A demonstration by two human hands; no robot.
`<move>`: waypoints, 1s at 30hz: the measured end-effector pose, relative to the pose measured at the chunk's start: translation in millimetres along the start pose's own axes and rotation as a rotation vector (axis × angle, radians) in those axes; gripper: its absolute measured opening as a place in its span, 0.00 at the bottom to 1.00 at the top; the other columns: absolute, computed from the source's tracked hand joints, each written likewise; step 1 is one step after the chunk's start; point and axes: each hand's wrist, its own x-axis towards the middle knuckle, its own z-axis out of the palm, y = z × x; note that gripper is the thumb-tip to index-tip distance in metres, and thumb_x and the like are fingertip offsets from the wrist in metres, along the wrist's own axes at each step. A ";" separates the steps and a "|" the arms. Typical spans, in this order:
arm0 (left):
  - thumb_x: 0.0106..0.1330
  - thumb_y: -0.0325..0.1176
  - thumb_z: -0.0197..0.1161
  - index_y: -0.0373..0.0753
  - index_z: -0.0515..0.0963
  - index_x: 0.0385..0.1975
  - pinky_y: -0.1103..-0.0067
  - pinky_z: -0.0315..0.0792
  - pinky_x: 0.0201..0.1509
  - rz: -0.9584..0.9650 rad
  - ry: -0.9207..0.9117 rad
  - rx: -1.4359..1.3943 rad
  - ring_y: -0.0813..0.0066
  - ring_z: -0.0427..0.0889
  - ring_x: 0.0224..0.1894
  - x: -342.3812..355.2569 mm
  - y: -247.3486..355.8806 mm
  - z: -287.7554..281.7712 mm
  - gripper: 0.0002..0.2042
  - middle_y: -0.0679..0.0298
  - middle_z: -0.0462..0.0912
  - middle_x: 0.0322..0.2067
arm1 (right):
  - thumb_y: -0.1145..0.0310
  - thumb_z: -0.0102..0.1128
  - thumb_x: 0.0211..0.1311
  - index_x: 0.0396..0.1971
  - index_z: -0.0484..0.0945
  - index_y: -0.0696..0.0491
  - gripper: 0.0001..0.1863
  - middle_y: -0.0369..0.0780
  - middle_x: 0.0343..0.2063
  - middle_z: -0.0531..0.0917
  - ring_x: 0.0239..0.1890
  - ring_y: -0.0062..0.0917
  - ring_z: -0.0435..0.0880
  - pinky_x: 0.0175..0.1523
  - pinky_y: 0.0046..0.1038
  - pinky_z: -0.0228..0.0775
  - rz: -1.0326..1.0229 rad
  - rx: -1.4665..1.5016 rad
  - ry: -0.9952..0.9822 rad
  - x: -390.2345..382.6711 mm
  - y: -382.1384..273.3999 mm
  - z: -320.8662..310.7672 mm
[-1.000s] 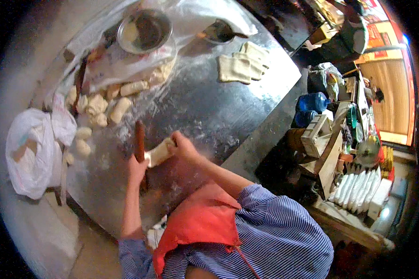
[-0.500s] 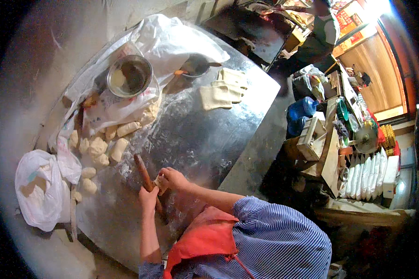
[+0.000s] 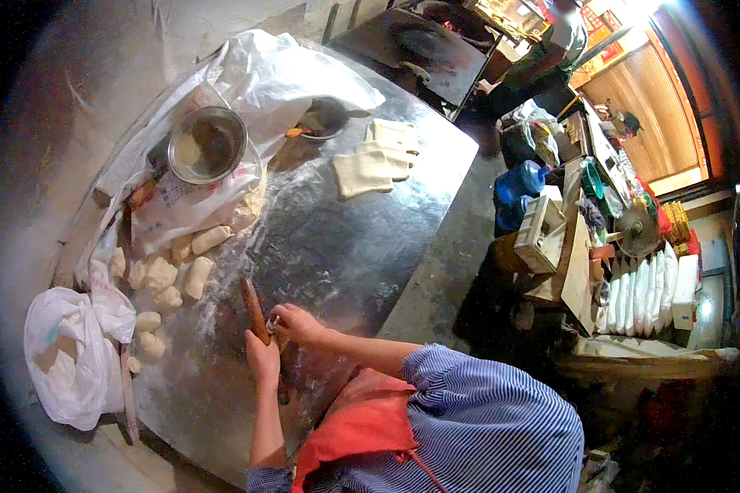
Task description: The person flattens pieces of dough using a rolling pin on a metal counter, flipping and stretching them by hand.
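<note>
My left hand [image 3: 262, 355] is closed around a brown wooden rolling pin [image 3: 256, 308], which stands at a slant over the floury metal table [image 3: 345, 271]. Right beside it, my right hand [image 3: 299, 324] has its fingers pinched on a small pale piece of dough [image 3: 272, 326], mostly hidden by the fingers and the pin. Left of the hands lie several dough lumps [image 3: 160, 275], some round and some log-shaped. Pale flat dough sheets [image 3: 365, 171] lie stacked farther off on the table.
A metal bowl [image 3: 206, 145] and a dark bowl [image 3: 324, 120] with a utensil stand at the back, by plastic sheeting [image 3: 292, 70]. A white plastic bag [image 3: 66, 361] sits at the left edge. Blue water bottle [image 3: 518, 182] and white crate [image 3: 541, 234] stand right. Another person [image 3: 551, 57] works far back.
The view has shifted a little, so the table things sit farther left. My right hand has drawn closer to the rolling pin, and less of the dough piece shows.
</note>
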 end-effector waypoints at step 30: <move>0.69 0.36 0.63 0.34 0.67 0.64 0.62 0.70 0.61 0.087 0.364 0.091 0.45 0.74 0.59 -13.2 -148.0 -44.7 0.26 0.46 0.73 0.59 | 0.61 0.70 0.57 0.50 0.71 0.54 0.24 0.51 0.47 0.73 0.50 0.52 0.75 0.53 0.45 0.73 0.047 -0.322 -0.062 0.1 -65.5 -1.8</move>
